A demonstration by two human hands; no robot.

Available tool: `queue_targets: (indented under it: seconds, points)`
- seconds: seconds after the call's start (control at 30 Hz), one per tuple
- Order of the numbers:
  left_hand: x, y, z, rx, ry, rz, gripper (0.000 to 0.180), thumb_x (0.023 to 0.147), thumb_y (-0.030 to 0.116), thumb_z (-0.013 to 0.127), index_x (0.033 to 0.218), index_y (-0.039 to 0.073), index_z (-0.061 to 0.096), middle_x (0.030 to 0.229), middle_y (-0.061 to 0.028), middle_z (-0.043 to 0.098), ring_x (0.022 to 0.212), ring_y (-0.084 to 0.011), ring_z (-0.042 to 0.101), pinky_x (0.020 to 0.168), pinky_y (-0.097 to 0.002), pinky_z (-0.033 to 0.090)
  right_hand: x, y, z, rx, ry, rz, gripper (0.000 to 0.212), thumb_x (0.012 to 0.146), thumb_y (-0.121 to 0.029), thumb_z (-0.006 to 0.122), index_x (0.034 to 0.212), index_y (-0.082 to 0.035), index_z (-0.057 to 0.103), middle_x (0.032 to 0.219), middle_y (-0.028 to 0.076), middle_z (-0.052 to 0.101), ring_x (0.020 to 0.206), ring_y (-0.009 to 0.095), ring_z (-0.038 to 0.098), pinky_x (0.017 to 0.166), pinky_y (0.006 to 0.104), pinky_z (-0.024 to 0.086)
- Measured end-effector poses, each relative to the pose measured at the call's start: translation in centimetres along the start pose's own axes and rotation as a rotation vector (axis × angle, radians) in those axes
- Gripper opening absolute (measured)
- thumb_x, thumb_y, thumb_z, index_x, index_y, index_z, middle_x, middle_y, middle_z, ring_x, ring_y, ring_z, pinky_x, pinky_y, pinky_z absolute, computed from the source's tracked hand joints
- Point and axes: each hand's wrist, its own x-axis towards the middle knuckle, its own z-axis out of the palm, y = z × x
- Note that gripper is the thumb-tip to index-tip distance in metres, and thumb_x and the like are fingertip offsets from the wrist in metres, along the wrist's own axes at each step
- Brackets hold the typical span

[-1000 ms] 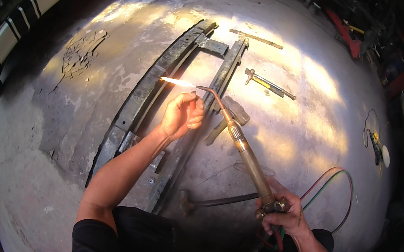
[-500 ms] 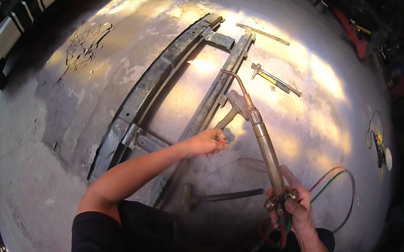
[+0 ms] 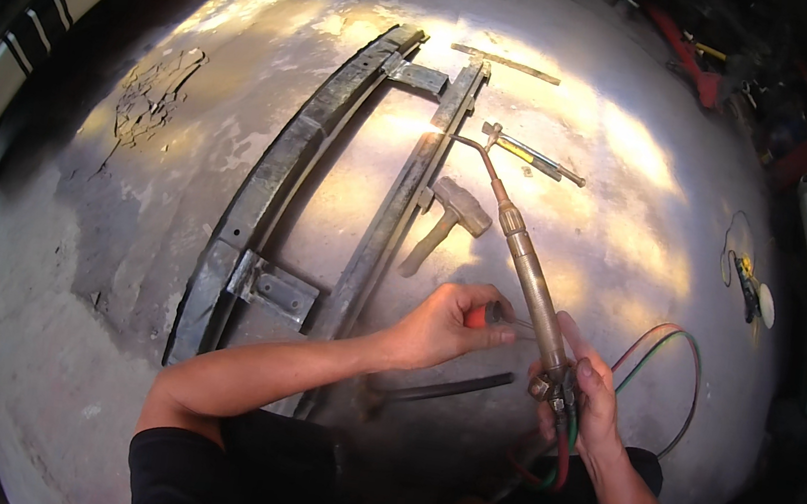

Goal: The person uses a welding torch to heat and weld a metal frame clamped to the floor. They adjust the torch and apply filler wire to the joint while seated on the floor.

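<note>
My right hand (image 3: 589, 396) is closed around the valve end of a brass cutting or welding torch (image 3: 533, 278), its thumb beside the knobs. The torch's bent copper tip points to the far left, and a bright flame (image 3: 421, 126) shows at it, over the narrow steel rail (image 3: 394, 206). My left hand (image 3: 449, 328) is left of the torch body, its fingers closed on a small red object (image 3: 484, 314) whose kind I cannot make out. A sledgehammer (image 3: 459, 207) with a short handle lies on the floor beyond that hand.
A wide curved steel beam (image 3: 277, 176) lies left of the rail, with brackets (image 3: 282, 296) between them. Another hammer handle (image 3: 447, 386) lies near me. Red and green hoses (image 3: 685, 337) loop at right. Tools (image 3: 536, 158), a flat strip (image 3: 507, 63) and a grinder-like tool (image 3: 749, 290) lie farther off.
My left hand has drawn back from the sledgehammer's handle, toward me and to the right, with the red object. The torch tip has shifted slightly left and up in view.
</note>
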Motion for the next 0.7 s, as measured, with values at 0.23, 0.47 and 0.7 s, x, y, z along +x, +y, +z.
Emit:
queue_targets:
  seconds: [0.23,0.47,0.7]
  points:
    - [-2.0,3.3,3.4,0.096,-0.093,0.298,0.043,0.085,0.02,0.083,0.125,0.007,0.07,0.087,-0.0109,0.072,0.076,-0.0185,0.067,0.073,-0.0312,0.053,0.1,0.0,0.0,-0.068,0.063,-0.027,0.083,0.101,-0.048,0.054,0.161,-0.002,0.02,0.092,0.02,0.068,0.051,0.022,0.063,0.039,0.0308,0.051]
    - [-2.9,3.4,4.0,0.056,-0.071,0.278,0.036,0.085,0.015,0.082,0.118,0.005,0.071,0.091,-0.0148,0.072,0.08,-0.0259,0.072,0.075,-0.0356,0.055,0.0,0.2,0.7,-0.081,0.015,-0.003,0.082,0.101,-0.045,0.053,0.162,-0.002,0.018,0.074,0.017,0.066,0.048,0.022,0.061,0.041,0.0323,0.052]
    - [-3.1,3.6,3.8,0.079,-0.111,0.276,0.039,0.083,0.006,0.079,0.12,0.004,0.069,0.099,-0.0171,0.072,0.086,-0.033,0.071,0.077,-0.0385,0.055,-0.1,0.1,1.2,-0.122,0.027,-0.007,0.081,0.099,-0.04,0.052,0.161,-0.002,0.019,0.075,0.018,0.066,0.046,0.023,0.06,0.041,0.0327,0.052]
